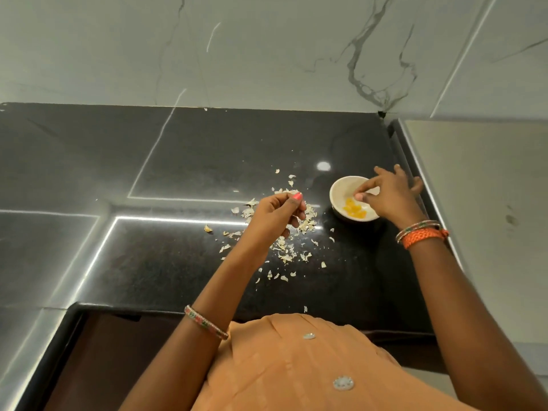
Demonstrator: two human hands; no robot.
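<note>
A small white bowl [341,192] stands on the black counter [178,262] at the right and holds several yellow peeled pieces [353,209]. My right hand [391,197] hovers over the bowl, thumb and forefinger pinched together above the pieces; what they pinch is too small to see. My left hand [277,213] is curled loosely above a scatter of pale papery peels [292,247]. Whether it holds anything I cannot tell.
Peel flakes spread across the counter's middle, down toward its front edge. A marble wall [267,54] backs the counter. A pale cabinet side [474,203] rises just right of the bowl. Bangles ring both wrists.
</note>
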